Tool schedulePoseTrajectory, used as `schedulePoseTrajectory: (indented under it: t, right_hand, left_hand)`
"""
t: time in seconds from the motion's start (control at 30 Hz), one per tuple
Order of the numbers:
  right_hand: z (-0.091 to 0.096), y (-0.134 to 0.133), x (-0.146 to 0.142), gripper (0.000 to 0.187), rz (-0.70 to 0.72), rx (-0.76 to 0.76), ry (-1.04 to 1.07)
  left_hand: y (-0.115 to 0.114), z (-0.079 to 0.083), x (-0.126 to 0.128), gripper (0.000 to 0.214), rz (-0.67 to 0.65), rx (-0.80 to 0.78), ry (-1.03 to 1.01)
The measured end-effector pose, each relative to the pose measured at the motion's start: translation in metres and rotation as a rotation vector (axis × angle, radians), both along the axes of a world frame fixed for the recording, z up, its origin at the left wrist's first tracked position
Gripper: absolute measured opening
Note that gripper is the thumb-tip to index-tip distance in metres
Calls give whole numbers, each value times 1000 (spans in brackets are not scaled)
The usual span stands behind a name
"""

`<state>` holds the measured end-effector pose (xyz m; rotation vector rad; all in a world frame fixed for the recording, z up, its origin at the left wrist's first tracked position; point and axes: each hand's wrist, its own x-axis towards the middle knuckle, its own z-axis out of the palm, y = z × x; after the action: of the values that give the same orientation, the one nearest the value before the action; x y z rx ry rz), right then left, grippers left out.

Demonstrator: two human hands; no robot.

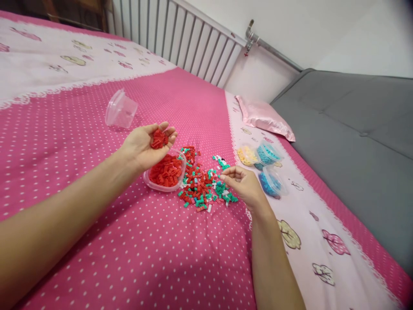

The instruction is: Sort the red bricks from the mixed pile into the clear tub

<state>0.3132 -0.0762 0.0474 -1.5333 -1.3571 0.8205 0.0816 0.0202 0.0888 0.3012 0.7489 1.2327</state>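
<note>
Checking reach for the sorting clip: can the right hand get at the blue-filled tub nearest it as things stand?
Probably yes. The right hand rests at the edge of the mixed brick pile, and the blue-filled tub sits just to its right on the bedspread, nothing between them. Its fingers are curled, perhaps pinching a brick.

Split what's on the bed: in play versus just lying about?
In play: left hand cupping red bricks; tub of red bricks; mixed brick pile; right hand at the pile.
Lying about: tipped empty tub; pink pillow.
</note>
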Motion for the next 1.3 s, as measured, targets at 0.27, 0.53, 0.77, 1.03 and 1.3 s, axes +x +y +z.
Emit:
schedulePoseTrajectory:
  t: [0.27,0.53,0.77,1.03,1.3]
  right_hand:
    - [2,-1,-1,31,11,-4,-9]
    - [2,-1,-1,31,13,-12,3]
    - [0,-1,2,31,16,-2,-14]
    - [-1,0,2,31,18,6,-26]
    - [-1,0,2,29,10,2,-34]
  left_hand:
    - [-6,-8,2,41,-182,257,341]
    - [-12,-6,3,56,-246,484,527]
    - [-17,7,2,64,-294,474,627]
    - [-9,5,-23,28,-557,929,1810]
    - [-7,-14,-11,34,-526,1083,2015]
